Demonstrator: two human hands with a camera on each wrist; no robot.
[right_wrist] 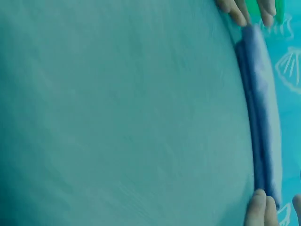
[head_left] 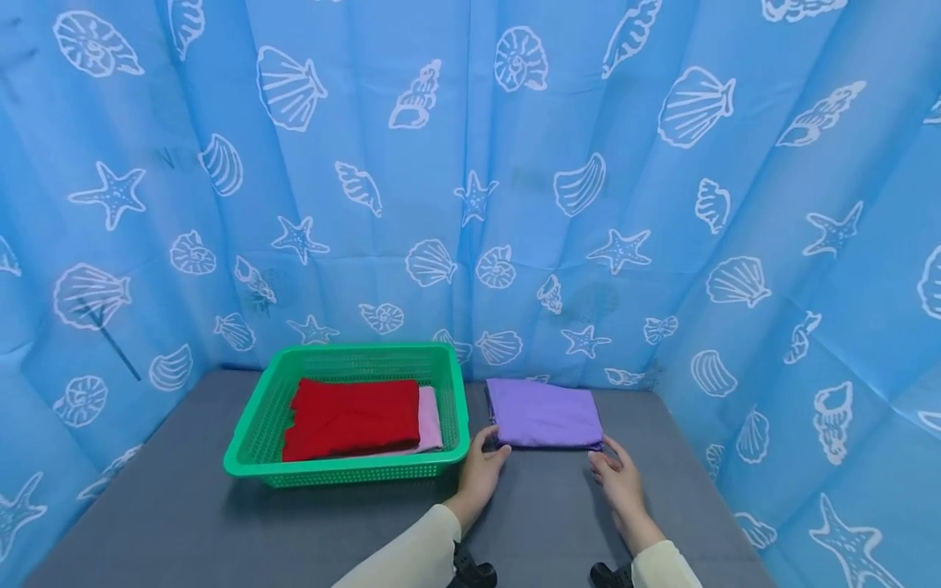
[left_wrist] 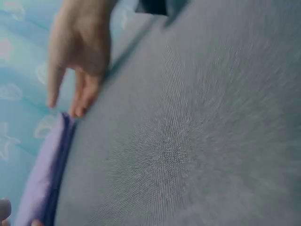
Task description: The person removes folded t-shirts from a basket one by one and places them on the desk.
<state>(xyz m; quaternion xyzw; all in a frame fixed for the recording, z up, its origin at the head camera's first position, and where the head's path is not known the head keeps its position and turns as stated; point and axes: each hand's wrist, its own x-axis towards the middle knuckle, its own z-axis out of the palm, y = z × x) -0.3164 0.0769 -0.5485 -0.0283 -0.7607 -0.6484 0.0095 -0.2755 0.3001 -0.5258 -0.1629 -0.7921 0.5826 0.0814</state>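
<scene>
While the folded purple cloth (head_left: 544, 413) lies on the grey table (head_left: 184, 506) right of the green basket (head_left: 253, 445) holding red and pink cloths, left hand (head_left: 481, 469) and right hand (head_left: 619, 478) touch its near corners, fingers relaxed

A: Where is the head view looking from?
B: It is looking forward and down over the desk (head_left: 184, 523), from farther back, facing the curtain (head_left: 470, 163).
A: And the wrists?
B: Both are skimming low and close, from opposite sides, sharing the folded cloth (head_left: 544, 412) (left_wrist: 44, 174) (right_wrist: 263, 127).
</scene>
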